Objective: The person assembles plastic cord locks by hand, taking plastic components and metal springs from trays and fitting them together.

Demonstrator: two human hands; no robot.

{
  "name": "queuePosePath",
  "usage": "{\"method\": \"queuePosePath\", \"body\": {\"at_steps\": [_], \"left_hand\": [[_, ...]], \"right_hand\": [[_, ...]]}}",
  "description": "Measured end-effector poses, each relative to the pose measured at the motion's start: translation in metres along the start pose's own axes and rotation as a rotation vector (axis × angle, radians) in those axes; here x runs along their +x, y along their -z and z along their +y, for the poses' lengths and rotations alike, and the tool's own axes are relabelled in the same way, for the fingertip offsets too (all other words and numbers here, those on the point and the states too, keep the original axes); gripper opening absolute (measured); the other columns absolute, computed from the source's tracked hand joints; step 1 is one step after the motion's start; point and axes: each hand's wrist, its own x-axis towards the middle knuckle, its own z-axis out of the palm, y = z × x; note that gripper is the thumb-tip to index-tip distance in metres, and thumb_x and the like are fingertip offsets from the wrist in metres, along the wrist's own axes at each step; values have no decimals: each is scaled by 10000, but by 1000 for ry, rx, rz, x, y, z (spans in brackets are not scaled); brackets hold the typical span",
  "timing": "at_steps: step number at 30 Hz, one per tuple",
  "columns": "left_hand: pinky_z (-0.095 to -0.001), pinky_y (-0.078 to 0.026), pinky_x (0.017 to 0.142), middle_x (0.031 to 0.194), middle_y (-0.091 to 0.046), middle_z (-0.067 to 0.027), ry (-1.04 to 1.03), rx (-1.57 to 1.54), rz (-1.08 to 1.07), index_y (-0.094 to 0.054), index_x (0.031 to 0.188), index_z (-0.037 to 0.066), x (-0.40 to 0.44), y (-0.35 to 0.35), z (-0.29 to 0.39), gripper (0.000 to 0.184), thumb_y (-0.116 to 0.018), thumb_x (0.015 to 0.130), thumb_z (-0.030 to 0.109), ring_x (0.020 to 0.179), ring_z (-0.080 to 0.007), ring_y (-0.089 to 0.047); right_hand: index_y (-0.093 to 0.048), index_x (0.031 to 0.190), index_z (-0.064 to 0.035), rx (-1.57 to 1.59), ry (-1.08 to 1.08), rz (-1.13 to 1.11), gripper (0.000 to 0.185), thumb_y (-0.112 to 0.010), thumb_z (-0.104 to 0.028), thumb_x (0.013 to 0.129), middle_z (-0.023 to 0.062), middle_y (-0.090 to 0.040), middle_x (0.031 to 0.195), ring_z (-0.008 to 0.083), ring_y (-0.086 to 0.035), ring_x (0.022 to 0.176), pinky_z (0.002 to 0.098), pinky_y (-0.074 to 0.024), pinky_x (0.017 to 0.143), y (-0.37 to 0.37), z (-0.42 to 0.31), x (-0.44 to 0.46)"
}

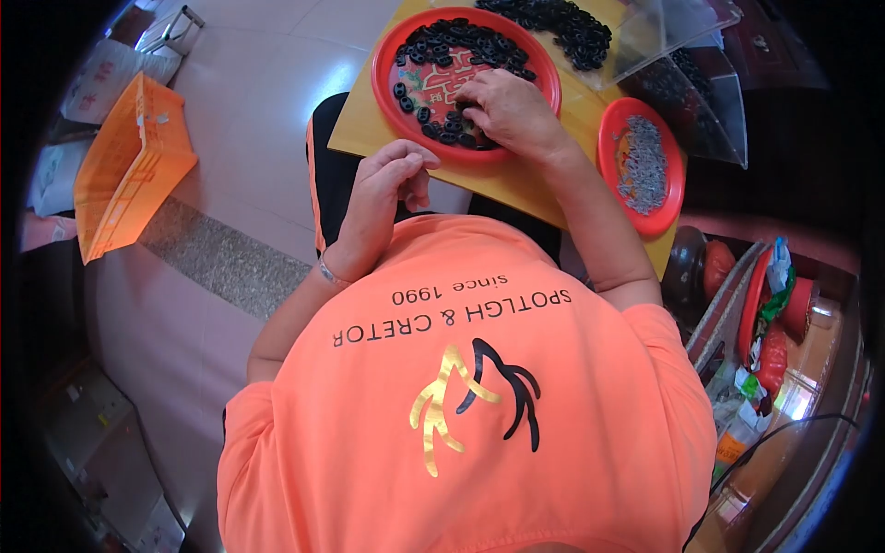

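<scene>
A round red tray with a printed bottom holds several small black oval pieces, apparently plastic, each with holes. My right hand reaches over its near right side, with bent fingers down among the pieces. Whatever those fingers grip is hidden beneath them. Just off the tray's near left edge is my left hand, a band at its wrist. Its fingers are curled in with the thumb against them, and anything inside is too small to make out. A smaller red dish to the right holds many small grey metal-looking bits.
Both containers sit on a yellow wooden table. More black pieces are heaped behind the tray, beside a clear plastic bin. An orange box-like container stands on the floor at left. Cluttered shelves are at right.
</scene>
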Motion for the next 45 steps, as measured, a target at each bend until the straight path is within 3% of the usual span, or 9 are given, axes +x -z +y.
{"method": "queuePosePath", "body": {"at_steps": [4,10,17,20,31,34,37,41,45], "left_hand": [[-223,-377,544,631,-522,-37,-1,16,6,-591,932,8,-1,1,-1,251,-458,914,220,583,-103,-486],[-222,-377,544,630,-524,-38,-4,37,-3,-602,925,6,-3,-2,0,252,-457,910,213,583,-103,-490],[-223,-375,544,630,-523,-32,-18,36,14,-605,925,5,-8,1,1,251,-458,906,207,587,-103,-488],[-222,-375,546,633,-522,-29,-22,30,37,-606,925,4,-11,5,0,252,-457,905,207,589,-103,-490],[-216,-369,541,632,-523,-28,-3,9,21,-612,929,2,-8,3,-1,254,-462,901,205,575,-101,-487],[-214,-367,540,633,-525,-29,-10,5,26,-612,925,1,-8,3,-2,253,-463,897,204,575,-99,-485],[-214,-366,540,629,-521,-27,-6,4,24,-605,937,4,-8,2,-2,248,-465,897,205,575,-99,-487],[-221,-378,540,650,-524,-30,-26,33,2,-593,958,5,-1,-4,6,265,-457,910,227,583,-103,-496],[-235,-400,539,673,-531,-43,76,-106,-81,-590,962,16,7,-15,13,288,-414,945,244,592,-128,-515]], "right_hand": [[-673,952,-83,-175,-84,69,205,-614,-200,794,109,-633,941,291,-604,906,391,-506,800,-1,2,-4],[-684,954,-102,144,43,167,189,-611,-212,819,63,-640,940,247,-597,931,366,-491,803,-12,-17,13],[-685,924,-81,187,-93,-61,270,-626,-301,780,98,-654,868,280,-627,818,384,-497,754,-6,-32,35],[-694,894,-116,240,-142,-49,227,-601,-282,771,99,-678,791,294,-650,794,420,-501,726,12,-23,24],[-648,886,-27,155,-106,-126,201,-638,-186,764,127,-645,883,302,-631,844,389,-500,752,-11,-29,14],[-662,893,-60,282,-105,-57,170,-590,-167,783,158,-654,862,316,-642,815,418,-504,740,-18,-22,10],[-665,924,-46,540,-221,73,156,-606,-131,808,108,-676,845,243,-660,784,353,-511,703,-17,-8,7],[-658,961,-24,1248,-414,5,131,-652,-93,849,-18,-649,881,72,-596,789,209,-481,715,-2,-4,-4],[-654,1024,21,1252,-301,124,196,-612,-29,840,43,-662,913,97,-620,830,249,-496,771,16,-38,-23]]}}
